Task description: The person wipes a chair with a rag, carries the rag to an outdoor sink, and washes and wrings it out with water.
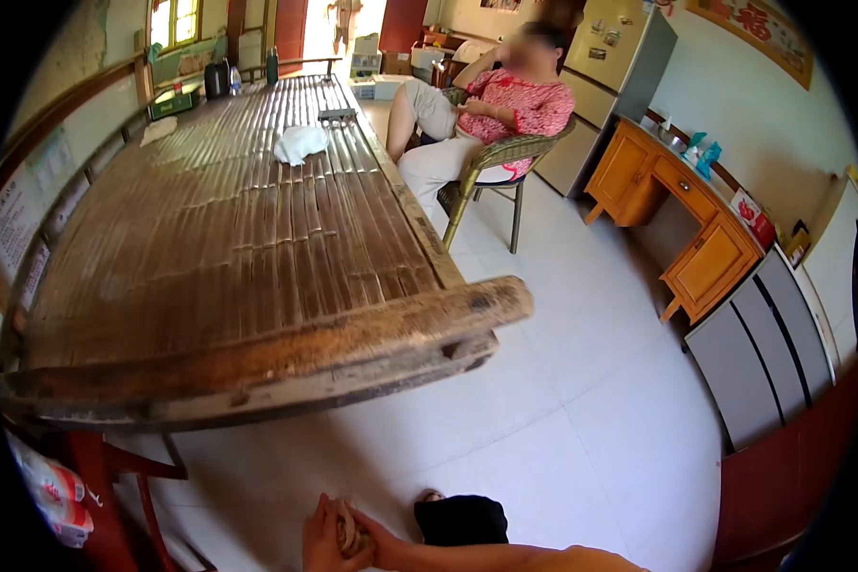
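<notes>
Low in the view, at the bottom edge, my left hand (321, 536) and my right hand (379, 541) are brought together, fingers curled. Between them shows a small tan, twisted or folded thing (351, 530), mostly covered by my fingers; its kind is too unclear to name. Both hands are over the tiled floor, short of the near end of a bamboo-slat bed (210, 238). A pale crumpled cloth (300, 144) lies on the slats, well away from my hands.
A thick wooden end beam (286, 343) juts out ahead. A person (515, 105) sits in a woven chair (515, 153) beyond it. To the right stand a wooden desk (686, 195), a fridge (605, 86) and grey panels (763, 353). Red furniture (114, 477) is at lower left.
</notes>
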Motion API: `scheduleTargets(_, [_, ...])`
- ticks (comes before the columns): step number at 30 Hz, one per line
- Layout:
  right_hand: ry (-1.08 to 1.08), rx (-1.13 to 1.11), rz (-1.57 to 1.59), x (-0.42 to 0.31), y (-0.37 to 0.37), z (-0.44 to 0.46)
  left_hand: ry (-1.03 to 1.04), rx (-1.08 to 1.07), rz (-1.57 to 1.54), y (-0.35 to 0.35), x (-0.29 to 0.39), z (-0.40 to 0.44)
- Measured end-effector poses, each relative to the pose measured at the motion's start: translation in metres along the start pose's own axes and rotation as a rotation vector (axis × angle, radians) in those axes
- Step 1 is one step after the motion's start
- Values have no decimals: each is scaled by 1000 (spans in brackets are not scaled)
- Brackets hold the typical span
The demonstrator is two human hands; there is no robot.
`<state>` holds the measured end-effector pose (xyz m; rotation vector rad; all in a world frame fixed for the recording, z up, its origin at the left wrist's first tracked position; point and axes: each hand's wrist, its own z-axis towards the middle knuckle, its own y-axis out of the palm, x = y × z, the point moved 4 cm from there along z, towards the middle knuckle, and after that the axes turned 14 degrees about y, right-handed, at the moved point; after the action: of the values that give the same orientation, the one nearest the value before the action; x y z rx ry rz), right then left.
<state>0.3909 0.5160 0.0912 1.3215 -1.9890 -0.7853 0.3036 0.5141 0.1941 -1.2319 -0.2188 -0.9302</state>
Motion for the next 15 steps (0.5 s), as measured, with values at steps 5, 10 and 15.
scheduleTargets(5, [211,-779,325,4,-4,50,-98,-190,25,-11,-27,9])
scheduleTargets(10, [-308,83,-837,9,43,22,-232,-469,300,-34,-16,18])
scheduleTargets(15, [40,-1,11,21,62,-30,-156,-689,34,-63,18,15])
